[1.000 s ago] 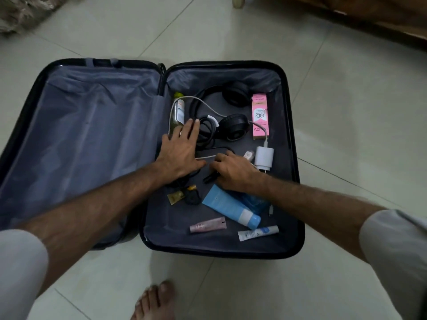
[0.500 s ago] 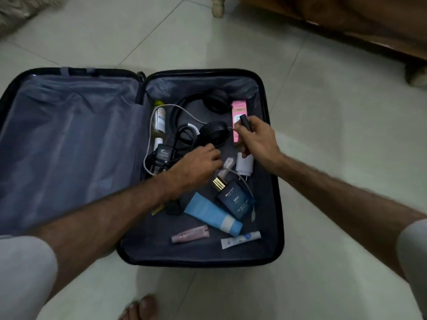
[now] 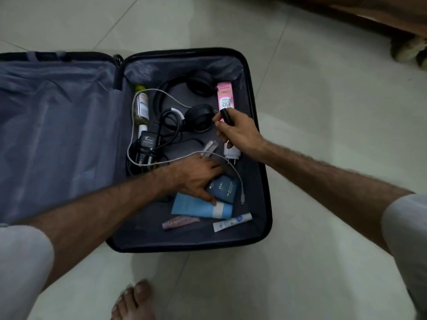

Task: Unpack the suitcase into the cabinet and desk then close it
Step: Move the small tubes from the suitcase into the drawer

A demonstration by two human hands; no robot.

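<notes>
- Right hand grips a small black tube, pointing towards 12 o'clock.
- Left hand curls round the dark blue perfume box.
- Suitcase lies open on the floor, long axis 12-to-6.

Black suitcase with grey lining, black headphones, pink box, light-blue tube.
</notes>
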